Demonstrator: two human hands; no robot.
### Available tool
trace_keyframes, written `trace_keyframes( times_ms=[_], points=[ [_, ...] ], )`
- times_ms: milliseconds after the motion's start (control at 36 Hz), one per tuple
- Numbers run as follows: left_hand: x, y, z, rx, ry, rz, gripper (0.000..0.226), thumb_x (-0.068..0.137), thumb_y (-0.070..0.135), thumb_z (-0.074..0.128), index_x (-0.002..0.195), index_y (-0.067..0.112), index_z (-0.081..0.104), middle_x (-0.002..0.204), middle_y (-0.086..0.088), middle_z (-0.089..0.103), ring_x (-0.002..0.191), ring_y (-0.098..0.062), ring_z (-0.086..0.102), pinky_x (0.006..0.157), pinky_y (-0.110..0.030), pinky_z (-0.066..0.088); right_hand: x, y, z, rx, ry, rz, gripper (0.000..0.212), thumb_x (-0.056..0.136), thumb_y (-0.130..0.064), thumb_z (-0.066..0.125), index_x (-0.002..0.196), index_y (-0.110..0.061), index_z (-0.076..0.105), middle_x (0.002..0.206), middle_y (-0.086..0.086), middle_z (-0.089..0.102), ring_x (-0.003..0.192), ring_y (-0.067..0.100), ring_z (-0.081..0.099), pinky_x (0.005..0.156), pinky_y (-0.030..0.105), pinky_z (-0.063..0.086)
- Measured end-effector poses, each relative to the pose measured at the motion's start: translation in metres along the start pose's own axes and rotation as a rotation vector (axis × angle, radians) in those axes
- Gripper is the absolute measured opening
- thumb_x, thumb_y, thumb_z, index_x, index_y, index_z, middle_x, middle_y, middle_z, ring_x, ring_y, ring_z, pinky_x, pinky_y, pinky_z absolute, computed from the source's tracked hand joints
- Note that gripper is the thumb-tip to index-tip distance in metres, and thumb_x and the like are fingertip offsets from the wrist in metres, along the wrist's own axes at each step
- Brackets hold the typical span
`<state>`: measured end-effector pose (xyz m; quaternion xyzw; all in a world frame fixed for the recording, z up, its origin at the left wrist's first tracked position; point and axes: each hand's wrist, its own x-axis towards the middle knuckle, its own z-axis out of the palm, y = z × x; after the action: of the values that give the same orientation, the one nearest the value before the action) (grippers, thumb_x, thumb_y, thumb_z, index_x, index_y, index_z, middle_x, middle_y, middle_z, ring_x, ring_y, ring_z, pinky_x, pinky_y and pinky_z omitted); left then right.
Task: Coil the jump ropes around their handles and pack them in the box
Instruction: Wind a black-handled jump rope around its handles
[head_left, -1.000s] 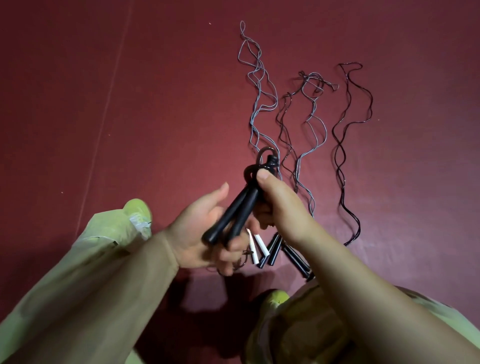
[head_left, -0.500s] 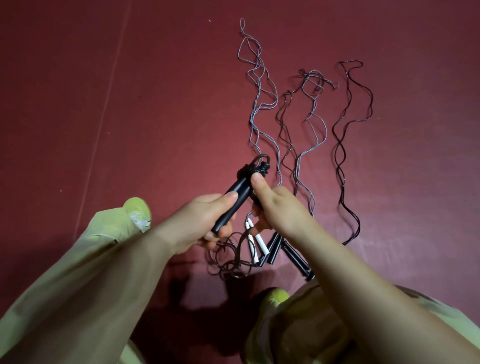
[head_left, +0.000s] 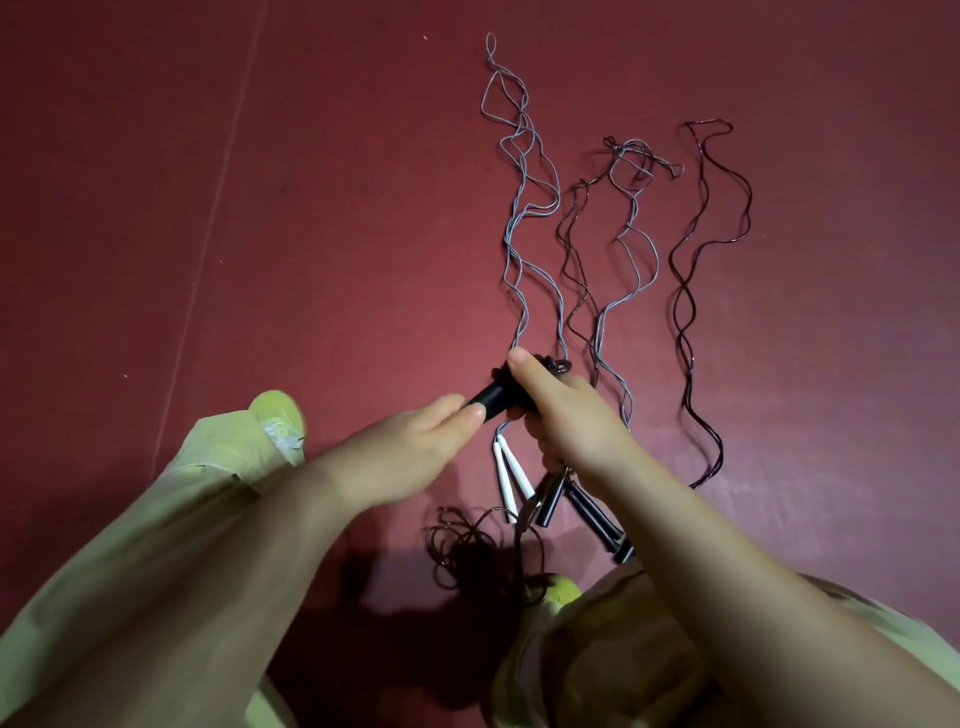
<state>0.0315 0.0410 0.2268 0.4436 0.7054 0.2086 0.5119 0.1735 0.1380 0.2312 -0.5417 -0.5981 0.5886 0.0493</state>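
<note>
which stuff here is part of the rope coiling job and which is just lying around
Job:
- black handles, gripped by left hand and right hand
- white handles on floor
- other black handles
- grey ropes, dark rope
- loose coil

Lying about:
- nothing that shows; no box in view

Black handles (head_left: 496, 402) tipped flatter; right hand (head_left: 566, 415) now wraps them (thumb on top); cord (head_left: 467, 551) dropped lower.

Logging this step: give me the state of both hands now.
Left hand: holds the lower end of the black handles.
Right hand: grips the same handles near the top, thumb pressed on.
</note>
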Motion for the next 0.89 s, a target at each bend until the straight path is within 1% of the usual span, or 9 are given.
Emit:
trace_keyframes(
  times_ms=[111,222,333,389,444,500,556,778,889],
  points=[
    [-0.001,0.007,-0.012,-0.402,-0.178,-0.031,0.05,0.09,0.048,0.053,0.097,0.0,0.064,0.076,-0.005,0.066,0.072,-0.019,0.059,0.061,-0.022,0.046,-0.007,-0.007,-0.001,0.169,-0.078,-0.077,0.037,0.076,-0.053,0.049,0.052,-0.024,0.047,0.046,-0.007,0.027,0.042,0.012,0.021,0.053,0.033,0.014],
    [-0.004,0.004,-0.012,-0.743,-0.396,-0.037,0.042,0.074,0.046,0.062,0.085,0.007,0.07,0.075,-0.013,0.07,0.068,-0.026,0.067,0.073,-0.038,0.051,-0.014,-0.012,0.0,0.345,-0.228,-0.169,0.021,0.072,-0.035,0.05,0.062,-0.019,0.041,0.054,-0.002,0.025,0.051,0.015,0.017,0.059,0.043,0.011],
    [-0.005,0.001,-0.008,-0.906,-0.605,0.008,0.053,0.047,0.056,0.087,0.077,0.014,0.075,0.07,-0.009,0.07,0.06,-0.022,0.068,0.058,-0.034,0.057,-0.01,-0.008,-0.001,0.386,-0.272,-0.2,0.055,0.057,-0.047,0.057,0.088,-0.002,0.05,0.064,0.009,0.036,0.05,0.014,0.032,0.048,0.027,0.025],
    [-0.005,0.002,-0.012,-0.913,-0.566,-0.015,0.056,0.042,0.056,0.088,0.073,0.013,0.073,0.062,-0.007,0.064,0.051,-0.019,0.062,0.05,-0.03,0.054,-0.009,-0.006,-0.003,0.414,-0.328,-0.189,0.057,0.06,-0.046,0.057,0.097,-0.002,0.051,0.058,0.004,0.043,0.049,0.013,0.036,0.048,0.025,0.031],
    [-0.005,0.004,-0.015,-0.893,-0.503,-0.039,0.048,0.052,0.047,0.085,0.072,0.008,0.067,0.055,-0.005,0.056,0.043,-0.017,0.054,0.047,-0.028,0.051,-0.007,-0.007,-0.005,0.381,-0.388,-0.195,0.063,0.064,-0.047,0.055,0.096,0.008,0.054,0.056,0.007,0.043,0.047,0.014,0.039,0.048,0.027,0.037],
    [-0.006,0.006,-0.016,-0.842,-0.437,-0.06,0.032,0.07,0.037,0.068,0.073,0.006,0.058,0.051,-0.004,0.05,0.04,-0.014,0.048,0.045,-0.026,0.047,-0.008,-0.008,-0.006,0.331,-0.426,-0.193,0.07,0.066,-0.052,0.052,0.09,0.014,0.054,0.061,0.013,0.043,0.048,0.016,0.042,0.051,0.025,0.042],
    [-0.006,0.008,-0.015,-0.8,-0.373,-0.075,0.028,0.074,0.034,0.057,0.075,0.006,0.054,0.051,-0.002,0.049,0.04,-0.012,0.046,0.045,-0.024,0.044,-0.008,-0.009,-0.007,0.316,-0.436,-0.166,0.059,0.073,-0.05,0.053,0.091,0.006,0.055,0.064,0.013,0.047,0.049,0.016,0.046,0.057,0.026,0.046],
    [0.001,0.002,-0.012,-0.573,-0.192,-0.091,0.029,0.073,0.04,0.061,0.075,0.011,0.055,0.055,0.0,0.059,0.048,-0.014,0.054,0.052,-0.025,0.044,-0.01,-0.009,-0.011,0.263,-0.397,0.01,0.042,0.1,-0.042,0.042,0.086,-0.01,0.065,0.065,0.007,0.058,0.05,0.018,0.05,0.05,0.026,0.045],
    [0.003,0.003,-0.009,-0.481,-0.085,-0.103,0.025,0.09,0.029,0.064,0.074,0.01,0.055,0.058,-0.002,0.061,0.047,-0.015,0.058,0.048,-0.02,0.045,-0.009,-0.008,-0.003,0.31,-0.351,0.069,0.043,0.101,-0.041,0.041,0.086,-0.006,0.061,0.063,0.008,0.058,0.05,0.017,0.05,0.05,0.026,0.044]
  ],
)
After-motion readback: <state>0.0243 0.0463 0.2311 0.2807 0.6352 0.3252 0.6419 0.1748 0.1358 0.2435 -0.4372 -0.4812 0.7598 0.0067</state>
